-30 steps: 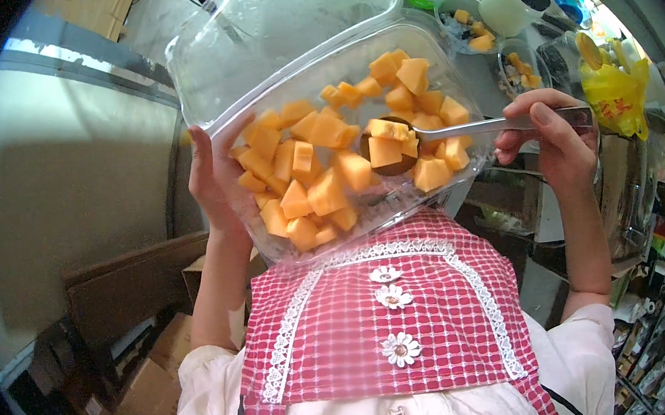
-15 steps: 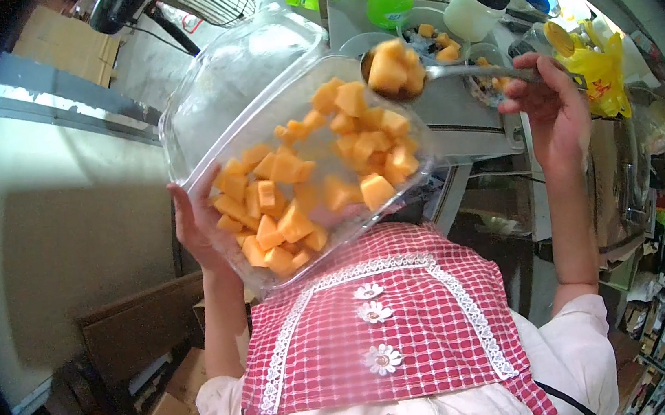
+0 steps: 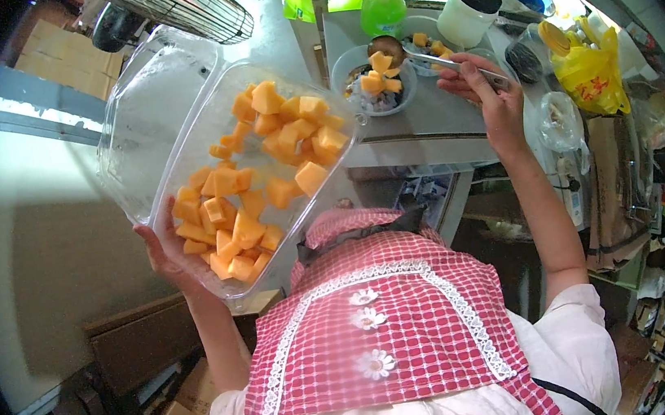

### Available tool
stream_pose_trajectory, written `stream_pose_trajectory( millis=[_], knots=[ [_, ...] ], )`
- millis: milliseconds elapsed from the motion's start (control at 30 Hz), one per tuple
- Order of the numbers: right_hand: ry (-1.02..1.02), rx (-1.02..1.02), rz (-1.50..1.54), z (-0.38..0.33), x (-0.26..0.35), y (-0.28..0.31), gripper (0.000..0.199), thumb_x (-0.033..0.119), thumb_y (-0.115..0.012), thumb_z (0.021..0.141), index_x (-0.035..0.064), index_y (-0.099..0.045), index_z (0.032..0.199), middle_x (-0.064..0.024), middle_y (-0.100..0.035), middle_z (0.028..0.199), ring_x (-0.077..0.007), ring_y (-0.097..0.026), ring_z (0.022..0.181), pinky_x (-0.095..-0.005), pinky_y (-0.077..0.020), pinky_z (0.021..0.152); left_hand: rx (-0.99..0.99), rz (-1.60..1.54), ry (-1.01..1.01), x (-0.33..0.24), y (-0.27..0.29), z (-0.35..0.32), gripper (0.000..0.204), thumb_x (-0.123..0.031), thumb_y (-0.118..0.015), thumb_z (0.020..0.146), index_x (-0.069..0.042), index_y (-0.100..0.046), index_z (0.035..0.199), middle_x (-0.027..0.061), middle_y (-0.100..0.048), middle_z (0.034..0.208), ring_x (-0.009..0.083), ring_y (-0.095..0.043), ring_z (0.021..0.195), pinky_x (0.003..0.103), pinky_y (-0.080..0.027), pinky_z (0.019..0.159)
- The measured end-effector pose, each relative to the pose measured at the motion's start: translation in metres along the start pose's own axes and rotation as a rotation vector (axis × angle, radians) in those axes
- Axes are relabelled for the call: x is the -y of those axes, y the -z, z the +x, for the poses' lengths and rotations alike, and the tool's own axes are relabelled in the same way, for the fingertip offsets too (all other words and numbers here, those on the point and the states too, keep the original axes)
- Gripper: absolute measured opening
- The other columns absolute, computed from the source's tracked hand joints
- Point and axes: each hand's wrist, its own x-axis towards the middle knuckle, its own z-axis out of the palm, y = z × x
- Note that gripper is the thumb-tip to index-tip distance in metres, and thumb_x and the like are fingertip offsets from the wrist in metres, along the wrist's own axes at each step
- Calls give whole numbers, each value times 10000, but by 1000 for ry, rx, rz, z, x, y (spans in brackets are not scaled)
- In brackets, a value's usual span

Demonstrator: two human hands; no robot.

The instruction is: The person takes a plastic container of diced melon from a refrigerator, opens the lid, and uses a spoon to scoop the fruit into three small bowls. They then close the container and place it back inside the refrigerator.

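My left hand (image 3: 162,250) grips the near left side of a clear plastic box (image 3: 232,299) with orange melon cubes (image 3: 249,227) inside. Its hinged lid (image 3: 143,118) hangs folded out to the left. In my right hand (image 3: 492,95) is the handle of a metal serving spoon (image 3: 390,51). The spoon's scoop is tipped over the far side of a clear round bowl (image 3: 408,94). Several melon pieces (image 3: 381,76) are at the bowl, above dark and whitish contents; whether all of them have landed I cannot tell.
A second clear bowl (image 3: 425,23) with melon stands behind. Around it are a green pump bottle (image 3: 383,9) and a white jar (image 3: 465,18) with a dark lid. A yellow plastic bag (image 3: 590,76) sits at the right, a wire-cage fan (image 3: 195,10) at the far left.
The melon cubes on the spoon have tipped off over the bowl. My right hand has moved left and slightly down; the box in my left hand has shifted left, uncovering the bowl.
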Motion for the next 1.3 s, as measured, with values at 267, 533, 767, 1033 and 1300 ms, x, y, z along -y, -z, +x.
stream_pose_trajectory(
  millis=[267,533,767,1033,1300],
  knots=[
    [249,82,-148,-10,7,1,261,173,-527,992,-4,-641,1147,-172,-695,1025,-233,-693,937,-349,-586,815,-42,-10,-17,3,-8,-2,847,-652,-555,857,103,-502,1238,254,-494,1285,386,-534,1165,470,-450,1006],
    [135,167,62,-30,79,-10,340,249,-497,1004,-26,-606,1172,-192,-703,964,-274,-708,849,-383,-577,806,39,-58,90,0,-15,-5,824,-655,-469,901,93,-503,1246,258,-505,1279,374,-547,1150,467,-446,1011],
    [32,394,-184,-65,145,-34,248,109,-637,900,-72,-663,1067,-205,-703,921,-268,-705,871,-365,-570,805,186,-109,264,5,-29,-6,844,-666,-490,883,90,-480,1258,273,-529,1226,375,-582,1097,466,-480,965],
    [421,506,-765,-78,164,-31,171,-22,-641,751,31,-722,891,-101,-707,761,-189,-687,644,-275,-505,571,200,-132,322,9,-49,-19,869,-677,-515,862,95,-469,1259,291,-546,1187,370,-593,1074,457,-492,947],
    [699,707,-699,-80,162,-46,275,-70,-630,712,-91,-660,984,-186,-692,839,-300,-712,744,-335,-587,635,229,-173,384,19,-48,-18,873,-680,-504,866,88,-448,1277,280,-542,1202,378,-585,1093,472,-480,963]
  ],
)
